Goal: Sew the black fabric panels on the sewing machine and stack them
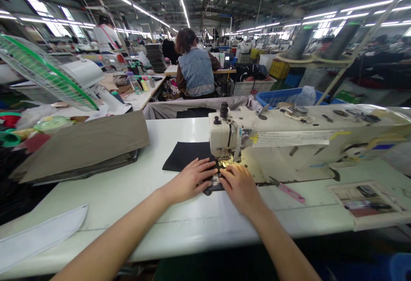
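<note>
A piece of black fabric (183, 154) lies on the pale table, its right edge under the head of a cream sewing machine (272, 122). My left hand (192, 178) rests flat on the fabric's near part, fingers stretched toward the needle area. Close to the lit presser foot is my right hand (239, 186), its fingers bent and held together at the fabric's edge. What those fingertips pinch, if anything, is hidden. Pink-handled thread snips (290, 191) lie to the right of my right hand.
A stack of grey-brown fabric panels (93, 144) sits on the left, with a white curved pattern piece (41, 234) nearer me. At right, a small tray (369, 204) holds tools. Beyond are a fan (48, 71), a blue basket (279, 97) and a seated person (195, 67).
</note>
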`<state>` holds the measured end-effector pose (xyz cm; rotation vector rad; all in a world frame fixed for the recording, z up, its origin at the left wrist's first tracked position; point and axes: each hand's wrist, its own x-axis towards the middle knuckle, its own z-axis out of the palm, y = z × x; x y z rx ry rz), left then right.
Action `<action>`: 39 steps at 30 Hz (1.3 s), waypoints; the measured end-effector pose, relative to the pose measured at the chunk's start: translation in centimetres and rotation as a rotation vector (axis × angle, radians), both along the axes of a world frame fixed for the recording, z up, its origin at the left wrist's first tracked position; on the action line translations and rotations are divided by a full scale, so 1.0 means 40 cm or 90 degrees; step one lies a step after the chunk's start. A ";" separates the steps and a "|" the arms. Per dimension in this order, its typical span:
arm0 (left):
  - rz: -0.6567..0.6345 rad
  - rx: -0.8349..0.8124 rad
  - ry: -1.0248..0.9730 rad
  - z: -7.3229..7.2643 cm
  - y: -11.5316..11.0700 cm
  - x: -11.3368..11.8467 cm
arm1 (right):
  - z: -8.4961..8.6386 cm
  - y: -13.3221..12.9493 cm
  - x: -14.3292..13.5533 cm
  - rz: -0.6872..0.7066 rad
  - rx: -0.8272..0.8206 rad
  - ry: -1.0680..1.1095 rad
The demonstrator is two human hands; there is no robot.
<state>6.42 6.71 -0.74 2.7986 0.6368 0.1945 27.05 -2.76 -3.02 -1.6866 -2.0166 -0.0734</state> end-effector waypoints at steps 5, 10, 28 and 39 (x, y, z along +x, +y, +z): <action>0.026 0.003 -0.013 0.005 0.030 0.015 | 0.001 -0.007 0.002 -0.001 0.008 0.009; 0.038 0.006 -0.019 -0.003 0.030 0.017 | -0.014 -0.048 -0.001 0.031 0.013 0.067; 0.238 0.093 0.021 -0.041 0.026 0.014 | -0.055 -0.088 0.000 0.010 0.065 0.136; 0.458 0.065 -0.193 0.040 0.033 -0.052 | -0.078 -0.097 0.020 0.006 0.078 0.152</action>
